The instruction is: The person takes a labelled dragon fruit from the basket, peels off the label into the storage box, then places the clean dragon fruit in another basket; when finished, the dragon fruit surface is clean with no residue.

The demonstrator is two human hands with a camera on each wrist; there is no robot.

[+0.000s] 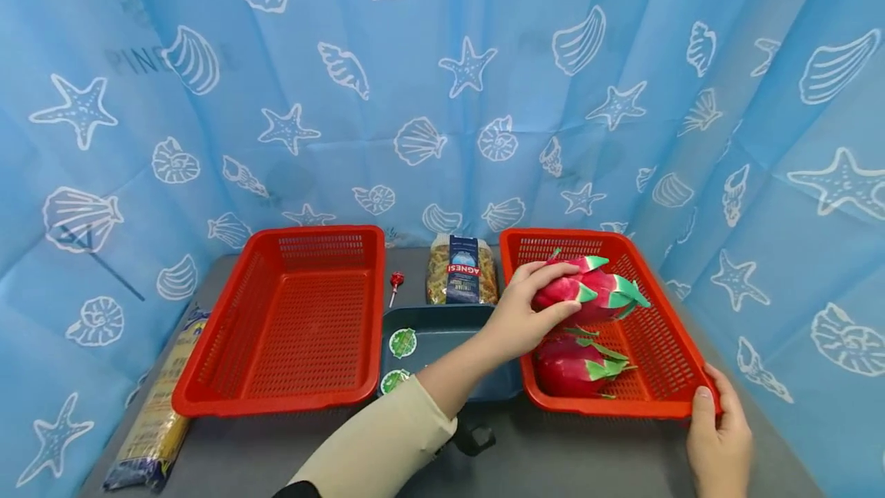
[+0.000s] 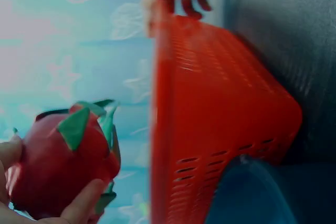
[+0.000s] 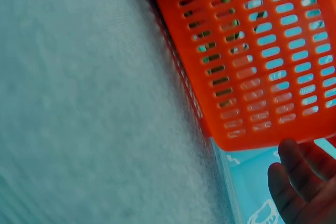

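Observation:
My left hand (image 1: pixel 528 306) grips a pink dragon fruit (image 1: pixel 588 294) with green-tipped leaves, holding it over the red basket (image 1: pixel 664 408) on the right. In the left wrist view the thumb and fingers lie around the same dragon fruit (image 2: pixel 63 161), which is above the basket's rim (image 2: pixel 161 129). A second dragon fruit (image 1: pixel 570 366) lies in the near left part of that basket. At the basket's near right corner, my right hand (image 1: pixel 720 436) holds the rim between thumb and fingers. The right wrist view shows these fingers (image 3: pixel 299 174) at the rim, beside the slotted wall (image 3: pixel 252 66).
Another red basket (image 1: pixel 311 336) stands on the left, with a long pack of spaghetti (image 1: pixel 155 413) beside it. Between the baskets are a dark blue pan (image 1: pixel 442 340) with round green stickers, a red lollipop (image 1: pixel 396 280) and a bag of pasta (image 1: pixel 462 271). A blue curtain (image 1: pixel 442 98) hangs behind.

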